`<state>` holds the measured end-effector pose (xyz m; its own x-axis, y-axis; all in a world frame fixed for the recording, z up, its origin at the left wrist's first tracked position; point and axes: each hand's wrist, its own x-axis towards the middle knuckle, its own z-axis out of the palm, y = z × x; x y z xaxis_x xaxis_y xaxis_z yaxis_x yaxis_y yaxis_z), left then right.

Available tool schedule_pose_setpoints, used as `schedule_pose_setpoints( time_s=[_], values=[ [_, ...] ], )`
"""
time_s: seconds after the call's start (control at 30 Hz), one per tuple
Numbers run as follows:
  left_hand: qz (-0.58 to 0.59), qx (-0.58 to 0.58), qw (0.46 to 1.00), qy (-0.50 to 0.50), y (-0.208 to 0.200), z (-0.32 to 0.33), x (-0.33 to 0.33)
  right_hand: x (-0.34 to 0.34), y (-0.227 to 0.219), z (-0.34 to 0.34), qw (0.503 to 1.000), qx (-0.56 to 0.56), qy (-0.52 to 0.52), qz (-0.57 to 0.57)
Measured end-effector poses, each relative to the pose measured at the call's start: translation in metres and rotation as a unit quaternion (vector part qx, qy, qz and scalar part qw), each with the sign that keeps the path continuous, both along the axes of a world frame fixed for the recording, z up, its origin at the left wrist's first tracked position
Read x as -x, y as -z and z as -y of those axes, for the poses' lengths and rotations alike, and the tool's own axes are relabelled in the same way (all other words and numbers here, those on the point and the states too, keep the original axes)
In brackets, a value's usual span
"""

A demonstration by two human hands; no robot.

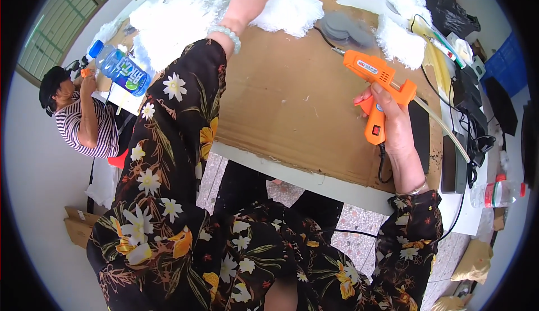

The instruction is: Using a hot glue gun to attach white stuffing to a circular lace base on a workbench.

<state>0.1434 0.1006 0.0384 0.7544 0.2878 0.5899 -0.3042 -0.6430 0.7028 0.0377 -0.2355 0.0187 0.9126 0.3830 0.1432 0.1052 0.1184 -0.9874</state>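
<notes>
My right hand [397, 125] grips an orange hot glue gun [375, 69] by its handle, fingers near the trigger. The nozzle points up and left over the cardboard, and a pale glue stick [443, 124] sticks out of its back. A black cord hangs from the handle's base. My left hand [251, 2], with a bead bracelet [231, 37] at the wrist, is stretched to the far side of the table. Its fingers are curled together beside a white fluffy pile [287, 12]; whether they pinch anything is hidden.
Brown cardboard [281, 103] covers the table. A blue-capped drink bottle [120, 68] stands by my left sleeve, near a larger white fluffy heap [174, 27]. At the left, another person [84, 109] in a striped top holds something orange. Cables and black devices [469, 94] crowd the right edge.
</notes>
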Motion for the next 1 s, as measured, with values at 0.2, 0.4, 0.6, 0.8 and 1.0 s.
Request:
schedule_pose_setpoints(
  time_s=[0.2, 0.4, 0.6, 0.8, 1.0],
  values=[
    [0.051, -0.384, 0.918, -0.083, 0.020, 0.026, 0.009, 0.001, -0.003, -0.004, 1.000, 0.003, 0.010, 0.001],
    [-0.039, -0.197, 0.979, -0.032, 0.002, 0.004, -0.003, 0.002, -0.004, -0.002, 1.000, 0.001, 0.015, 0.004],
    [-0.096, 0.145, 0.977, 0.122, -0.027, -0.006, 0.028, 0.001, 0.003, 0.000, 1.000, 0.000, 0.001, -0.009],
    [-0.152, 0.223, 0.945, 0.185, -0.023, -0.004, 0.080, -0.003, 0.005, 0.001, 1.000, 0.002, -0.006, -0.010],
    [-0.152, 0.306, 0.915, 0.215, -0.002, 0.007, 0.125, -0.003, 0.003, -0.001, 0.999, -0.011, 0.031, -0.009]
  ],
)
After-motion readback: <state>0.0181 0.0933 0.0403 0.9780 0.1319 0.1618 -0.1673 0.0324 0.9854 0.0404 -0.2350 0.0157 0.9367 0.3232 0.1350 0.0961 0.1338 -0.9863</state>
